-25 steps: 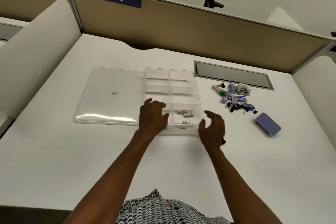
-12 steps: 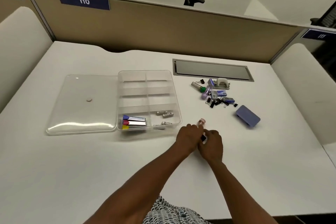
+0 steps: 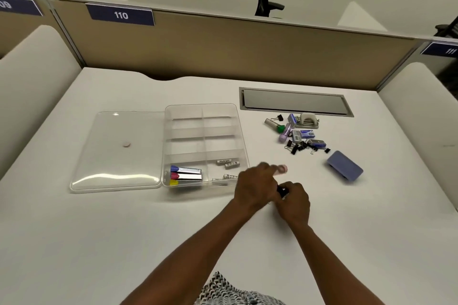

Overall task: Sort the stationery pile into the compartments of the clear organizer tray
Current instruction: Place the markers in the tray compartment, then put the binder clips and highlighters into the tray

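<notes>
Three highlighters (image 3: 186,176) lie in the organizer tray (image 3: 244,131).

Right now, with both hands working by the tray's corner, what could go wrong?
The left hand holds a pink-tipped item right beside the organizer tray; a slip could knock the tray. The right hand pinches a small dark piece that could drop and roll. The unsorted pile lies loose, easily scattered.

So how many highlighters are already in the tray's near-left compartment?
3, side by side in the near-left compartment of the clear tray: the blue-capped highlighter farthest back, the pink-capped highlighter in the middle, the yellow-capped highlighter nearest. None looks hidden.
</notes>
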Action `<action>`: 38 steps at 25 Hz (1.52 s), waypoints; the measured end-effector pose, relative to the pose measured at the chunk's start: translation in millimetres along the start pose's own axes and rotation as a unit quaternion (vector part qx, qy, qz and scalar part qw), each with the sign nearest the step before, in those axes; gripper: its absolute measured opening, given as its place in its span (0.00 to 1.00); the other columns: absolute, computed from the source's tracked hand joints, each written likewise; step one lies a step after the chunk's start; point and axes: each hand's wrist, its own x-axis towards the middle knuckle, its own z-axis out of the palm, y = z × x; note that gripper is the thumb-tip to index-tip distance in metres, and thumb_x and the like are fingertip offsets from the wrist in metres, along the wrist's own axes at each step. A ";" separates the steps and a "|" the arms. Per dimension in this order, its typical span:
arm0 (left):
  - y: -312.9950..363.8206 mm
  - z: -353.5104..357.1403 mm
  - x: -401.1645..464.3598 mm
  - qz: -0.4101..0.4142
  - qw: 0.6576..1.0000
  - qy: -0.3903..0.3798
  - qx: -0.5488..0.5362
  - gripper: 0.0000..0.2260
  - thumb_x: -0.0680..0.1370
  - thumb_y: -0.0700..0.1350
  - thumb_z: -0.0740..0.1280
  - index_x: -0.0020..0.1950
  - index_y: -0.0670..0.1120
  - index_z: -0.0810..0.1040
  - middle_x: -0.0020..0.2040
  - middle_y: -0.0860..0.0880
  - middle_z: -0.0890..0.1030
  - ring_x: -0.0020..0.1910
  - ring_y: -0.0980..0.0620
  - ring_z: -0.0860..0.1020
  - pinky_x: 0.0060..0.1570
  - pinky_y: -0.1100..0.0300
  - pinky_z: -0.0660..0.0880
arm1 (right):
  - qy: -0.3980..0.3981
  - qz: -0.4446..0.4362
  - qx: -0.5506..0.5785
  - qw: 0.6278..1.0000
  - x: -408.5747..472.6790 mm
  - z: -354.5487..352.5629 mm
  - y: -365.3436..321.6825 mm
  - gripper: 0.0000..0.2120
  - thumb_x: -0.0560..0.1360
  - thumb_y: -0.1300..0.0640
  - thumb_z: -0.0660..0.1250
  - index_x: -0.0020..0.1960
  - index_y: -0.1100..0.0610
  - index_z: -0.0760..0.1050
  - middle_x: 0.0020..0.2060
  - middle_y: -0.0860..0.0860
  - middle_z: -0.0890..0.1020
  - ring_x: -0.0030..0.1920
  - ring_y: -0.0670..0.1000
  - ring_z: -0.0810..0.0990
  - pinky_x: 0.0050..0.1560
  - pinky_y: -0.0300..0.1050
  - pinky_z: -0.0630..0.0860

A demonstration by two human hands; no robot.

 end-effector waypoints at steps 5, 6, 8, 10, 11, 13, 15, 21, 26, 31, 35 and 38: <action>-52.1 -42.6 30.4 -0.207 0.958 0.180 -0.078 0.14 0.72 0.45 0.67 0.57 0.54 0.81 0.48 0.52 0.83 0.50 0.48 0.79 0.44 0.55 0.78 | 0.002 0.002 -0.003 1.000 -1.6 2.0 -0.1 0.07 0.72 0.57 0.70 0.50 0.53 0.79 0.47 0.50 0.77 0.41 0.51 0.76 0.42 0.42 0.66; -65.5 -44.4 31.8 -0.236 0.953 0.179 -0.067 0.14 0.73 0.45 0.67 0.57 0.54 0.81 0.47 0.51 0.82 0.53 0.47 0.77 0.46 0.54 0.76 | 0.003 0.002 -0.006 1.000 -1.7 2.2 0.1 0.06 0.72 0.57 0.70 0.49 0.53 0.79 0.47 0.49 0.77 0.41 0.51 0.76 0.41 0.42 0.66; -88.8 -41.7 31.2 -0.247 0.957 0.153 -0.009 0.13 0.73 0.45 0.67 0.57 0.53 0.82 0.47 0.49 0.81 0.57 0.45 0.74 0.52 0.51 0.72 | 0.004 0.000 -0.006 1.000 -1.6 2.7 1.0 0.06 0.72 0.57 0.70 0.49 0.53 0.79 0.48 0.49 0.77 0.41 0.51 0.76 0.42 0.42 0.67; -103.7 -34.6 29.5 -0.231 0.966 0.110 0.051 0.13 0.74 0.46 0.67 0.58 0.52 0.82 0.48 0.48 0.82 0.60 0.45 0.71 0.59 0.49 0.67 | 0.007 -0.002 -0.008 1.000 -2.1 3.7 0.9 0.05 0.73 0.56 0.70 0.49 0.52 0.79 0.48 0.49 0.77 0.41 0.51 0.77 0.42 0.42 0.68; -105.9 -30.5 30.3 -0.225 0.968 0.094 0.059 0.13 0.75 0.46 0.67 0.59 0.52 0.82 0.49 0.47 0.82 0.61 0.44 0.70 0.61 0.48 0.64 | 0.007 -0.005 -0.010 1.000 -2.2 4.1 1.0 0.05 0.73 0.56 0.70 0.49 0.52 0.79 0.48 0.49 0.77 0.41 0.51 0.76 0.42 0.42 0.68; -103.8 -24.8 37.0 -0.227 0.970 0.074 0.046 0.13 0.77 0.47 0.67 0.60 0.52 0.81 0.52 0.46 0.82 0.63 0.44 0.70 0.63 0.47 0.61 | 0.006 -0.012 -0.012 1.000 -2.7 3.7 1.3 0.05 0.73 0.57 0.70 0.49 0.52 0.79 0.48 0.49 0.77 0.39 0.49 0.74 0.42 0.42 0.68; -99.1 -21.5 46.0 -0.227 0.972 0.040 0.050 0.14 0.79 0.50 0.64 0.64 0.53 0.78 0.52 0.48 0.82 0.63 0.45 0.70 0.63 0.45 0.60 | 0.005 -0.019 -0.017 1.000 -2.2 3.2 1.4 0.05 0.73 0.57 0.70 0.49 0.51 0.79 0.47 0.48 0.77 0.39 0.48 0.73 0.41 0.42 0.67; -97.7 -13.0 45.1 -0.207 0.977 -0.007 0.046 0.17 0.79 0.46 0.63 0.68 0.52 0.75 0.55 0.48 0.82 0.66 0.45 0.70 0.71 0.44 0.50 | 0.001 -0.014 -0.015 1.000 -0.5 3.6 2.5 0.06 0.72 0.56 0.71 0.49 0.51 0.80 0.47 0.49 0.78 0.42 0.51 0.79 0.41 0.41 0.68; -95.5 -16.8 19.8 -0.142 0.980 0.116 -0.076 0.12 0.75 0.44 0.69 0.57 0.47 0.82 0.52 0.47 0.83 0.61 0.45 0.75 0.65 0.51 0.68 | 0.020 0.019 0.065 0.998 7.1 -4.0 -6.1 0.05 0.70 0.52 0.74 0.46 0.47 0.82 0.42 0.47 0.82 0.42 0.49 0.81 0.44 0.42 0.71; -69.8 -30.4 -13.7 -0.119 0.961 -0.023 -0.250 0.22 0.71 0.50 0.75 0.64 0.56 0.78 0.53 0.58 0.83 0.47 0.60 0.81 0.49 0.62 0.78 | -0.014 0.065 0.306 0.950 7.4 -13.3 -58.5 0.08 0.69 0.48 0.75 0.47 0.47 0.84 0.39 0.46 0.85 0.45 0.49 0.83 0.47 0.46 0.78; -63.6 -31.8 -12.5 -0.104 0.953 0.022 -0.283 0.21 0.73 0.44 0.73 0.66 0.53 0.78 0.56 0.56 0.83 0.48 0.58 0.82 0.49 0.62 0.80 | -0.081 -0.008 0.342 0.936 -0.2 -4.0 -103.4 0.07 0.70 0.49 0.73 0.48 0.47 0.84 0.41 0.46 0.86 0.44 0.48 0.84 0.45 0.44 0.78; -70.6 -45.2 -11.0 -0.106 0.954 0.085 -0.266 0.14 0.76 0.39 0.70 0.61 0.49 0.82 0.53 0.54 0.84 0.47 0.58 0.82 0.48 0.60 0.81 | -0.134 -0.054 0.357 0.923 1.2 -1.7 -116.1 0.07 0.75 0.54 0.69 0.50 0.49 0.84 0.42 0.47 0.87 0.42 0.48 0.83 0.41 0.42 0.75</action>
